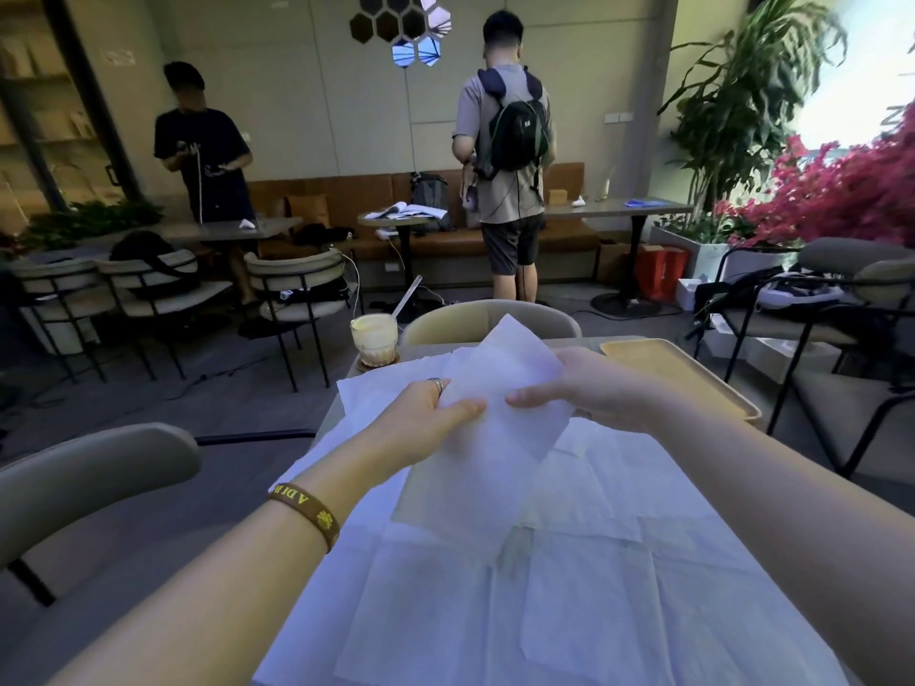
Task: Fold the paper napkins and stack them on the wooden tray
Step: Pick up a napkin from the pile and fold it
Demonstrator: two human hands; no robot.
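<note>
I hold one white paper napkin (500, 413) up above the table, tilted like a diamond. My left hand (426, 413) pinches its left edge and my right hand (579, 383) pinches its right edge. Below it, several unfolded white napkins (544, 586) lie spread and overlapping over most of the tabletop. The wooden tray (693, 368) sits at the far right corner of the table, beyond my right hand, with nothing on it that I can see.
A glass of pale drink with a straw (374, 341) stands on a coaster at the table's far left corner. A beige chair (490, 316) faces me across the table, another chair back (94, 467) is at my left. Two people stand farther back.
</note>
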